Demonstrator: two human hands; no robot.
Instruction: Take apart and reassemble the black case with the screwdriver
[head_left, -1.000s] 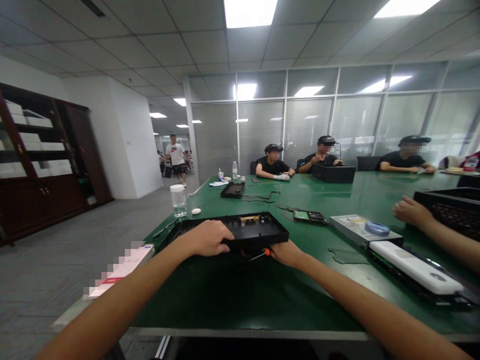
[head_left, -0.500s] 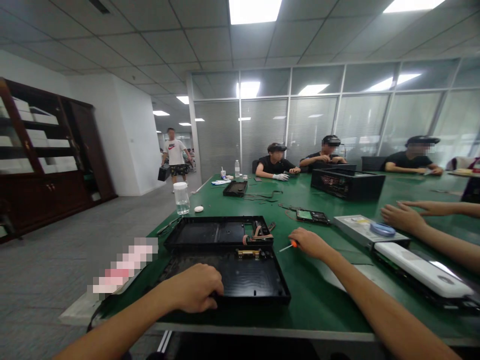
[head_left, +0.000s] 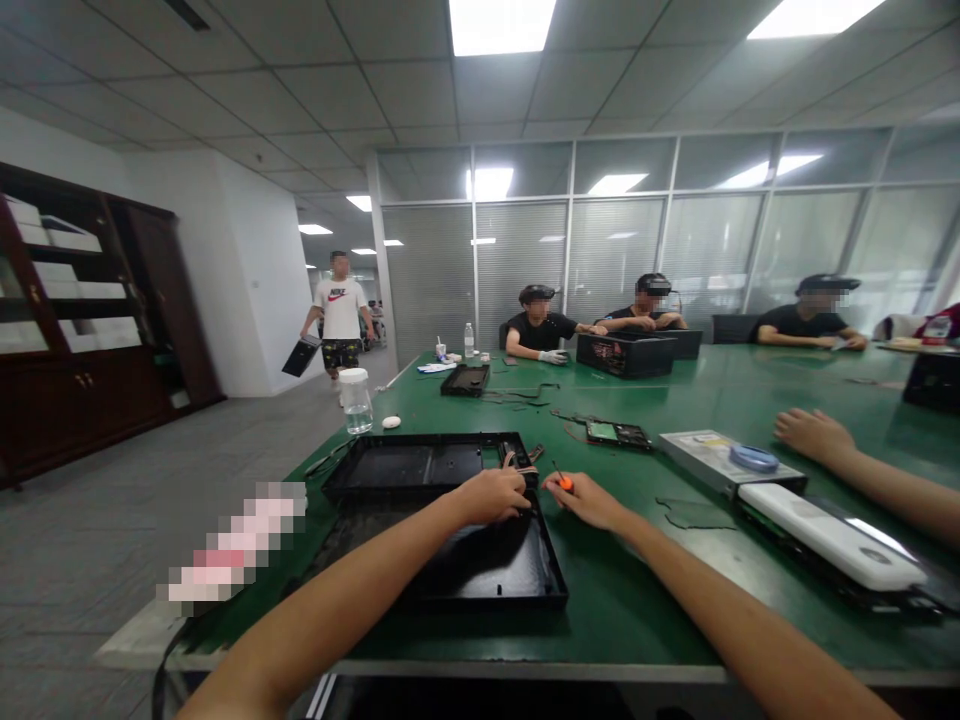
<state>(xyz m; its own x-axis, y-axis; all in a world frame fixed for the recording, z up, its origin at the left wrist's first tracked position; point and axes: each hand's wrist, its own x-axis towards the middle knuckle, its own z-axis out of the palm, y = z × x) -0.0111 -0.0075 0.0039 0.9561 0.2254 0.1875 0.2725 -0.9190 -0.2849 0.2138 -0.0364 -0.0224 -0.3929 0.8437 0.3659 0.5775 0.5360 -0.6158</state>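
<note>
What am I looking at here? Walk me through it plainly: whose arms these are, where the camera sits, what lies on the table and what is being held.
There is no machine here. The camera sits on a person's head and looks forward and down, so the two bare arms coming in from below are that person's own.

The left hand rests at the far edge of the near black tray, an opened plastic case half. A second black case half lies just behind it, with coloured wires at its right end.

The right hand holds a small screwdriver with an orange handle.

All this lies on a green table. Another person's hand rests at the right. A clear jar stands on the left.
</note>
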